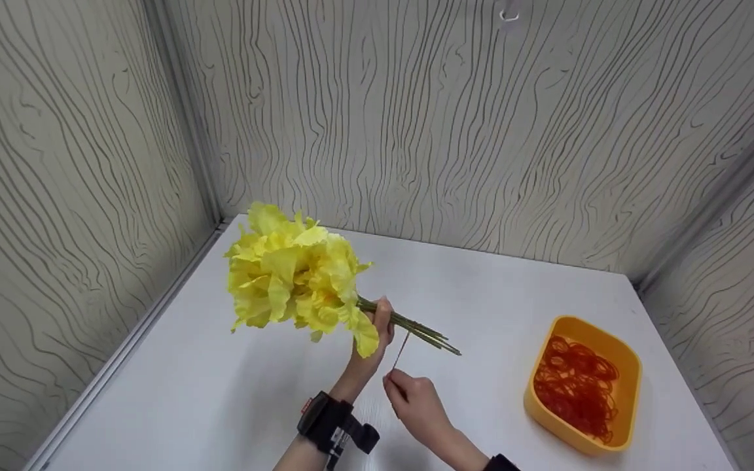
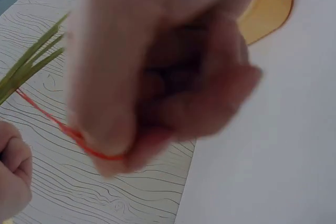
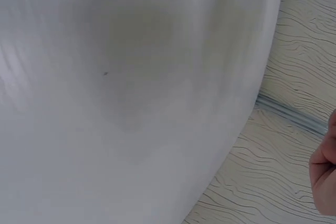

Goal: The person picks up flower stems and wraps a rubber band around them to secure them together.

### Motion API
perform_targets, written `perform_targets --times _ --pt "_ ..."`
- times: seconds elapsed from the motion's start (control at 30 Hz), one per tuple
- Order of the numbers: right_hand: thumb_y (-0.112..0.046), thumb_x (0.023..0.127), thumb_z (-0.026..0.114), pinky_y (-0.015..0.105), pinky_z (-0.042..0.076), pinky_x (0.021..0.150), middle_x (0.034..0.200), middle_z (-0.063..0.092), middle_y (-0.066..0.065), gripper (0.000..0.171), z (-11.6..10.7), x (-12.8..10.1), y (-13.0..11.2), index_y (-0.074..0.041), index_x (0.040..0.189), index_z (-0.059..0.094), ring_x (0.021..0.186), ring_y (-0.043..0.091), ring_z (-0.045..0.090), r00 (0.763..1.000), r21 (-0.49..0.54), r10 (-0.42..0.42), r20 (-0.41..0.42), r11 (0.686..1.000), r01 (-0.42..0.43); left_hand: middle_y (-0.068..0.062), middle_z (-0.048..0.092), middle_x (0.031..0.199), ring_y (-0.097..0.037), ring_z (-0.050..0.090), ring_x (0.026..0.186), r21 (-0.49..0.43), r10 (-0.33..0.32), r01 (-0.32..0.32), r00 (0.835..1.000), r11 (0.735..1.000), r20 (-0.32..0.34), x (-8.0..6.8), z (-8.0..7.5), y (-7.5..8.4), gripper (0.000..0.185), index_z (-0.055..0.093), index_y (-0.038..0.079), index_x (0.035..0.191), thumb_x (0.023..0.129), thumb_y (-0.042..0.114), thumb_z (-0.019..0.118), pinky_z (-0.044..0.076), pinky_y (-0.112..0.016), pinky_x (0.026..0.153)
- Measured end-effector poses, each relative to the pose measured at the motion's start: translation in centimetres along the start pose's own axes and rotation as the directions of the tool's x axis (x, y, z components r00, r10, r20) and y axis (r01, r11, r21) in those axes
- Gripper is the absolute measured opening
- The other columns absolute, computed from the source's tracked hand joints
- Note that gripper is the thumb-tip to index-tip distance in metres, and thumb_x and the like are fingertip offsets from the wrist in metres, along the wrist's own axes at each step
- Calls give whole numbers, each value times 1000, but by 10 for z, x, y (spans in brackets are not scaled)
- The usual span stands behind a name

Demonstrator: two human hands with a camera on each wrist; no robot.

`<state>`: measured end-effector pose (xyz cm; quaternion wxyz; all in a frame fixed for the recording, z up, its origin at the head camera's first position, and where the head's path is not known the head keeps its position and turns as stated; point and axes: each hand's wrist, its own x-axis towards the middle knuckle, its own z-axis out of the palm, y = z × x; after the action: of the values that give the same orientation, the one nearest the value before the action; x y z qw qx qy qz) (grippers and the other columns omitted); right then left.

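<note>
A bunch of yellow artificial flowers [image 1: 298, 275] is held up over the table, blooms to the left. Its green stems [image 1: 419, 328] slant down to the right, and my left hand [image 1: 374, 337] grips them just below the blooms. A red rubber band [image 2: 50, 118] is hooked on the stems. My right hand [image 1: 419, 405] pinches the band's other end between thumb and fingertip, stretching it taut toward me. In the left wrist view the right hand [image 2: 168, 77] looms large and blurred; part of the left hand [image 2: 13, 169] shows at the edge.
An orange-yellow box [image 1: 629, 386] with many red rubber bands [image 1: 576, 386] stands on the white table [image 1: 495, 288] at the right. Wood-patterned panels [image 1: 377, 118] enclose the table at the back and sides. A small white hook [image 1: 509, 16] is on the back panel.
</note>
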<state>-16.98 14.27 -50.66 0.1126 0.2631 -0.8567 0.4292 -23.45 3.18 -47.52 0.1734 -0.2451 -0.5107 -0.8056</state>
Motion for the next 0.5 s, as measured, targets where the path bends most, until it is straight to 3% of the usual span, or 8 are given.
perform_targets --times 0.03,0.1,0.23,0.37,0.5 --pt "-1 87 53 16 32 39 51 37 -17 22 -3 1 -5 -13 68 56 43 -5 31 999 -17 -31 -17 999 30 -9 24 52 -20 22 43 53 20 -20 1000 998 3 -1 1 10 36 35 4 65 96 20 41 20 -27 39" --pt "2 84 55 14 29 39 52 34 -17 24 -10 2 -15 -14 66 54 44 -6 27 992 -71 -107 -65 992 103 -12 25 52 -21 23 43 73 84 -85 996 994 16 1 1 18 30 35 -2 67 96 8 38 22 -27 39" --pt "6 78 58 9 24 37 51 31 -18 29 -27 4 -33 -17 63 49 44 -8 23 949 -197 -272 -162 951 239 -13 27 53 -20 25 44 71 155 -157 987 985 33 3 0 29 22 34 -8 69 90 -13 34 22 -29 39" --pt "6 75 58 8 21 38 51 31 -17 28 -47 8 -45 -18 63 48 43 -6 23 892 -301 -390 -227 899 317 -14 29 53 -13 28 45 153 159 -162 987 975 35 4 2 35 21 34 -11 68 88 -15 36 25 -27 40" --pt "3 77 55 9 22 38 53 34 -15 22 -67 11 -52 -15 66 51 43 -5 25 856 -309 -446 -260 879 364 -7 30 52 -7 29 48 291 129 -132 991 947 32 6 2 34 23 35 -8 65 86 -15 38 26 -24 43"
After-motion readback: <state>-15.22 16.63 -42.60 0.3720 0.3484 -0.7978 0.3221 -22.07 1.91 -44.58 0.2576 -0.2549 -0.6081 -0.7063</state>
